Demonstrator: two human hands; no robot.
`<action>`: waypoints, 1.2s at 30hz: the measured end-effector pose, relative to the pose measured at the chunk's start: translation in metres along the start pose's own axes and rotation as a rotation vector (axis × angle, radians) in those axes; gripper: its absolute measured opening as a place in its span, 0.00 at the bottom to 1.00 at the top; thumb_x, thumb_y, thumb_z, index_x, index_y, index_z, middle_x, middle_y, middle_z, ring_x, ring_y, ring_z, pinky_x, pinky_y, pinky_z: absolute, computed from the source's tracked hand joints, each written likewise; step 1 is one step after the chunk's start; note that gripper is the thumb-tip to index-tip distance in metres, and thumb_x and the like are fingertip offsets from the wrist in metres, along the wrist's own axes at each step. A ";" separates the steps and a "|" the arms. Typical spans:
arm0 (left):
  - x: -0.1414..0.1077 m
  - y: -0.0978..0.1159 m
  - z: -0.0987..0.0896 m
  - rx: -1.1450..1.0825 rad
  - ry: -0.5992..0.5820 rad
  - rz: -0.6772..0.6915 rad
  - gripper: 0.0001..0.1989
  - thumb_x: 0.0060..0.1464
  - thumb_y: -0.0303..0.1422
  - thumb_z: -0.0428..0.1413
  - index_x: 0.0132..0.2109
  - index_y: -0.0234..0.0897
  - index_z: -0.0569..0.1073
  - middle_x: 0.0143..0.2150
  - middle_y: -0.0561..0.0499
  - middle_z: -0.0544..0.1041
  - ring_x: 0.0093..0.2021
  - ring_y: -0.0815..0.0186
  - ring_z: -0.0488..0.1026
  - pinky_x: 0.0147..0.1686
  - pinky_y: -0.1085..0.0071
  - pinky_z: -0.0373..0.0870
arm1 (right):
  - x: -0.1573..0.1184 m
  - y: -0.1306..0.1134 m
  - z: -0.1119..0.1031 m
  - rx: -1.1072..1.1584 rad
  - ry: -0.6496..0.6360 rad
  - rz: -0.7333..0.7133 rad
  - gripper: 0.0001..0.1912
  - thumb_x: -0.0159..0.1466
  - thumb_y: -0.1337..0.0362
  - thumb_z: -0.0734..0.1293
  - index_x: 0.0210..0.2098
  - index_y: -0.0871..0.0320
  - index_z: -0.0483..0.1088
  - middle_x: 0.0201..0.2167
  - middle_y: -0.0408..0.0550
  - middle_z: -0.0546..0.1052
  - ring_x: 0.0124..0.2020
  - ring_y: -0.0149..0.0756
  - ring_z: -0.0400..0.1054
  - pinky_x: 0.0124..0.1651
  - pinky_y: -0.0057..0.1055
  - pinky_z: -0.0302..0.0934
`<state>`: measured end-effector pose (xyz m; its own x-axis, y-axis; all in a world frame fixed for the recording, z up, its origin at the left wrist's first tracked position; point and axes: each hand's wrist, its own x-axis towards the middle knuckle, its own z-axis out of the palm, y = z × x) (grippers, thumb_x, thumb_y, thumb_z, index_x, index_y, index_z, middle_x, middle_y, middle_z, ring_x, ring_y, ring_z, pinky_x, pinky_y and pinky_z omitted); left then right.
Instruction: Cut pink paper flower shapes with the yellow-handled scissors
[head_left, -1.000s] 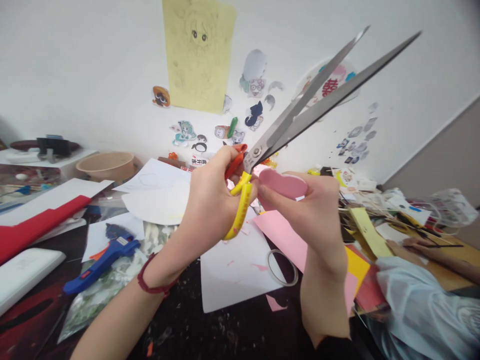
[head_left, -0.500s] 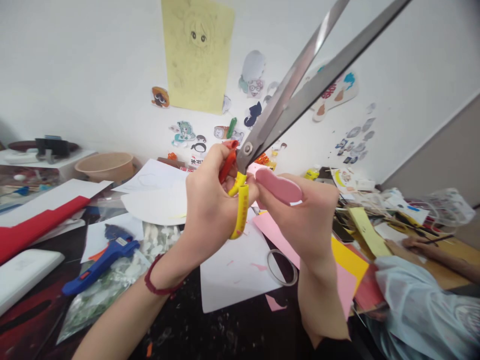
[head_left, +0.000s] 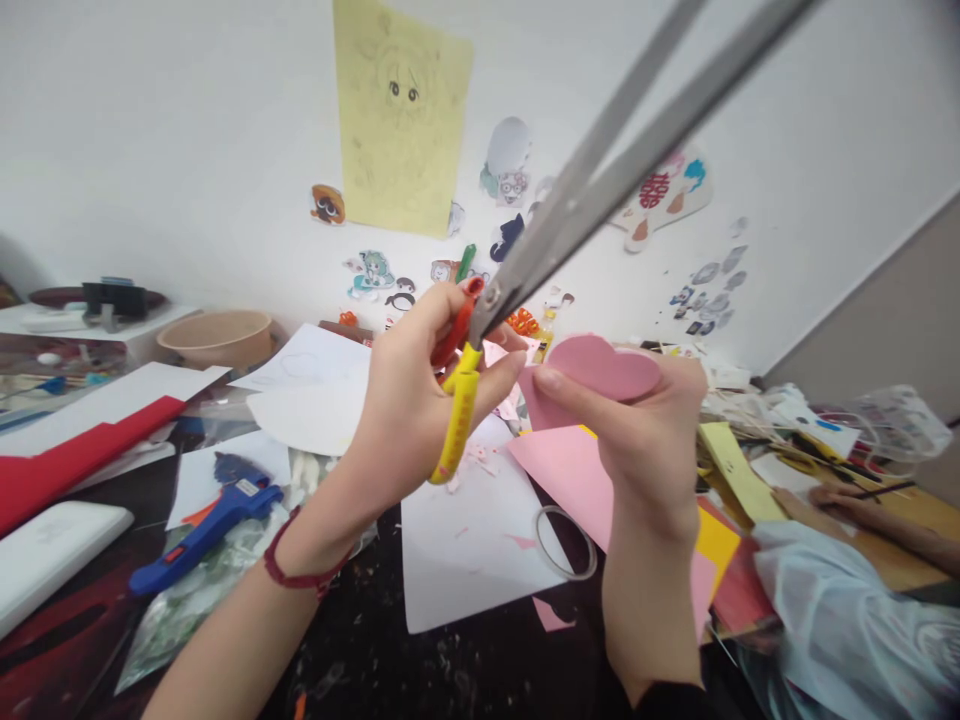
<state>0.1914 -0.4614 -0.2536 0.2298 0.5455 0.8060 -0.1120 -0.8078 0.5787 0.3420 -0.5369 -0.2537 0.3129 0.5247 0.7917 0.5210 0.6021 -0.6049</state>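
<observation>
My left hand (head_left: pixel 412 390) is closed on the scissors (head_left: pixel 459 400), which have one red and one yellow handle. Their long metal blades point up and to the right, away from my palm. Pink paper with a rounded, heart-like outline (head_left: pixel 600 368) is pinched in my right hand (head_left: pixel 645 450), between thumb and fingers. A gap separates my two hands. Below them lies a white sheet (head_left: pixel 480 560) with small pink scraps on it, and a roll of tape (head_left: pixel 566 572) rests over its right edge.
A blue glue gun (head_left: pixel 202 530) and a white box (head_left: pixel 60 560) lie at the left, near red material (head_left: pixel 90 460). Pink sheets (head_left: pixel 570 480) lie under my right hand. At the right, another person's sleeve (head_left: pixel 847 590) rests by the table. A bowl (head_left: pixel 216 340) stands back left.
My right hand has moved right with the pink paper, away from my left hand, and more of the paper's rounded outline shows. My left hand and the scissors have shifted slightly left.
</observation>
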 end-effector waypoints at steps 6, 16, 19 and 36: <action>-0.003 0.000 0.002 0.009 0.001 0.094 0.13 0.53 0.32 0.66 0.37 0.40 0.67 0.37 0.52 0.77 0.27 0.71 0.62 0.28 0.68 0.64 | -0.004 -0.002 0.004 -0.135 -0.005 -0.099 0.11 0.58 0.66 0.76 0.21 0.56 0.74 0.19 0.39 0.71 0.23 0.29 0.65 0.26 0.29 0.61; -0.004 -0.005 0.004 0.052 -0.002 0.166 0.11 0.55 0.31 0.64 0.38 0.39 0.67 0.36 0.52 0.73 0.28 0.70 0.61 0.31 0.67 0.65 | -0.006 0.000 0.004 -0.272 -0.021 -0.231 0.05 0.60 0.69 0.74 0.27 0.56 0.78 0.22 0.39 0.75 0.24 0.29 0.67 0.27 0.30 0.61; -0.004 -0.006 0.003 0.049 -0.006 0.167 0.11 0.55 0.30 0.64 0.38 0.40 0.67 0.32 0.55 0.70 0.29 0.70 0.63 0.33 0.66 0.66 | -0.006 0.000 0.005 -0.298 -0.033 -0.278 0.06 0.60 0.70 0.73 0.26 0.55 0.78 0.21 0.38 0.74 0.24 0.28 0.65 0.27 0.30 0.60; -0.008 -0.007 0.008 0.058 0.023 0.072 0.11 0.52 0.25 0.62 0.38 0.39 0.68 0.39 0.51 0.75 0.30 0.71 0.65 0.29 0.70 0.64 | -0.007 0.003 0.010 -0.481 0.045 -0.455 0.06 0.60 0.70 0.74 0.30 0.53 0.77 0.26 0.37 0.80 0.25 0.27 0.71 0.28 0.28 0.63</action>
<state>0.1980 -0.4618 -0.2651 0.2011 0.4904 0.8480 -0.0708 -0.8561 0.5119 0.3334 -0.5322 -0.2620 0.0056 0.2499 0.9683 0.9022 0.4163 -0.1127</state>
